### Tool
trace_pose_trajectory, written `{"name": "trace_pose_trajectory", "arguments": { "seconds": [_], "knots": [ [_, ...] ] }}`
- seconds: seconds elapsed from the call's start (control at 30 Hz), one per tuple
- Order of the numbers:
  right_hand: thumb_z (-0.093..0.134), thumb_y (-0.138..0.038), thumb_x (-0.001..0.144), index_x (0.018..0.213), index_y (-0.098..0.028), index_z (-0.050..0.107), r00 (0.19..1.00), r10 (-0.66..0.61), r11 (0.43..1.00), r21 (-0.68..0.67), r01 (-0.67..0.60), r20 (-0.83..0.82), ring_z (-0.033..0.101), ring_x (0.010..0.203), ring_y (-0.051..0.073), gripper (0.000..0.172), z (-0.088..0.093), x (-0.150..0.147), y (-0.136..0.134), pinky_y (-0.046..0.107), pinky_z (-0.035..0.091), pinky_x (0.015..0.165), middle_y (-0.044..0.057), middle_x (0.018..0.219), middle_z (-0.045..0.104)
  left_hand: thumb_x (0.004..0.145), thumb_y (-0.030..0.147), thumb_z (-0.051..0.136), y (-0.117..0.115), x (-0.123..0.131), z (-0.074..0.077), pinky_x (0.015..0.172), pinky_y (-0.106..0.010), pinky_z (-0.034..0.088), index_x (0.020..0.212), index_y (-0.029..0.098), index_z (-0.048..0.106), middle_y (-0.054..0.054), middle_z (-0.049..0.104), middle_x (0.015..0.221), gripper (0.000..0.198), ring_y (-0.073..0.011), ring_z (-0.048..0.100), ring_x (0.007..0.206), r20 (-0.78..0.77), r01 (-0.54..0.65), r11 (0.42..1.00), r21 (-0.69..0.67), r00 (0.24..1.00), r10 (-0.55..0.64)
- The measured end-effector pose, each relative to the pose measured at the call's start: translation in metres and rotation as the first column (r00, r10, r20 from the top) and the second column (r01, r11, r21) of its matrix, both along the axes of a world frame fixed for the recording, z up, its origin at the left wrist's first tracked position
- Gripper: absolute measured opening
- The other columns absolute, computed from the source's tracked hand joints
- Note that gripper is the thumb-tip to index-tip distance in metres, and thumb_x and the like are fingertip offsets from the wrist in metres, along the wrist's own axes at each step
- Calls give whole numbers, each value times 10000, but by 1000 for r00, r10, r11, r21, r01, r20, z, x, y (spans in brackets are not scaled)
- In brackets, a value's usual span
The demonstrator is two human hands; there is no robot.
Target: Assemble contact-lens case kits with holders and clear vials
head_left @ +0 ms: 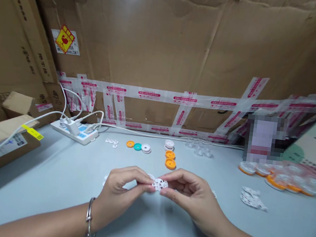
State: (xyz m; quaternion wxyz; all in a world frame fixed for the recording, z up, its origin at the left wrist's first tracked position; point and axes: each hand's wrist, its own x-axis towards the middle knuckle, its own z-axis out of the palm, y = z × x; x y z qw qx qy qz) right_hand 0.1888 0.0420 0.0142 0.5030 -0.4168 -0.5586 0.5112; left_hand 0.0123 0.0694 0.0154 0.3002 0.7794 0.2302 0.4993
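I'm using the front orange ring as my ref pt. Just on my side of it, slightly L, I'm holding the white perforated pc btwn both hands. My L hand, w/ a silver bracelet at the wrist, is pinching the pc's L edge, thumb + index clamped on it. My R hand is gripping the R edge the same way, thumb + index closed on it, other fingers curling in behind.

Touching the ref ring's far side, the rear orange ring is lying flat, w/ the white ring stack sitting just behind that. L of the ref ring, a row is lying: orange disc, teal disc, white disc; farther L, small white pcs, then the power strip. Behind + R of it, clear domes are sitting in a cluster. Well R, orange-based units are standing grouped; nearer me than those, also R of the ref ring, spare perforated pcs are lying overlapped.
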Motion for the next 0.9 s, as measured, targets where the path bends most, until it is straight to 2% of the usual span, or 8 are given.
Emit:
{"name": "trace_pose_trajectory", "arguments": {
  "seconds": [0.13, 0.33, 0.47, 0.57, 0.63, 0.7, 0.8, 0.9],
  "knots": [
    [715, -263, 637, 768, -187, 616, 997, 7, 1000, -17, -6, 78, 624, 694, 124, 182, -1, 1, -1, 263, 498, 694, 7, 751, 653, 701, 58, 664, 1, 0, -1, 599, -232, 528, 714, 148, 664, -48, 691, 672, 90, -139, 647, 628, -19, -7, 998, 57, 1000, 8],
    [715, -258, 640, 831, -213, 488, 997, 34, 999, -24, -32, 62, 595, 733, 104, 300, 4, 1, 0, 248, 480, 724, -30, 766, 578, 719, 63, 649, 1, -1, -3, 620, -222, 524, 754, 143, 644, -51, 686, 708, 87, -134, 643, 661, -63, 6, 993, 120, 998, 1],
    [647, -239, 709, 808, -221, 463, 981, 9, 994, 109, -31, 196, 588, 766, 126, 210, 7, 3, -2, 279, 473, 741, -18, 784, 566, 737, 100, 640, 1, -1, -2, 645, -243, 520, 802, 159, 636, -51, 686, 747, 88, -144, 640, 696, -117, 25, 995, 95, 993, -13],
    [580, -196, 758, 833, -223, 500, 921, -57, 964, 261, -50, 386, 587, 805, 154, 112, 7, 6, -4, 312, 462, 762, 9, 817, 594, 753, 115, 625, -1, -1, -1, 666, -248, 510, 812, 157, 628, -54, 680, 763, 72, -145, 634, 712, -159, 19, 999, 44, 987, -12],
    [552, -183, 775, 866, -228, 525, 890, -92, 943, 325, -65, 447, 591, 830, 165, 106, 6, 7, -4, 326, 460, 779, 21, 843, 616, 761, 114, 615, -3, 0, -2, 672, -242, 501, 810, 156, 619, -50, 670, 766, 64, -141, 626, 716, -172, 14, 999, 41, 985, -6],
    [549, -181, 772, 896, -233, 532, 901, -86, 941, 332, -67, 426, 592, 887, 174, 135, 4, 7, -3, 336, 462, 817, 35, 921, 625, 764, 106, 610, -4, 0, -3, 675, -236, 492, 812, 156, 607, -45, 657, 768, 69, -137, 617, 717, -177, 4, 999, 51, 984, 5],
    [574, -174, 742, 971, -235, 510, 946, -43, 968, 247, -40, 320, 585, 968, 179, 245, 0, 5, -1, 349, 460, 869, 54, 1037, 599, 769, 95, 600, -5, 0, -5, 669, -226, 483, 816, 155, 593, -42, 642, 770, 77, -132, 608, 717, -174, -13, 998, 65, 984, 24],
    [604, -178, 715, 956, -224, 510, 970, -26, 987, 159, -13, 242, 615, 889, 170, 263, -1, 3, 1, 343, 490, 824, 49, 973, 608, 772, 86, 590, -5, 0, -5, 673, -228, 478, 819, 155, 586, -43, 635, 778, 83, -132, 603, 727, -184, -18, 997, 73, 982, 31]
  ]
}}
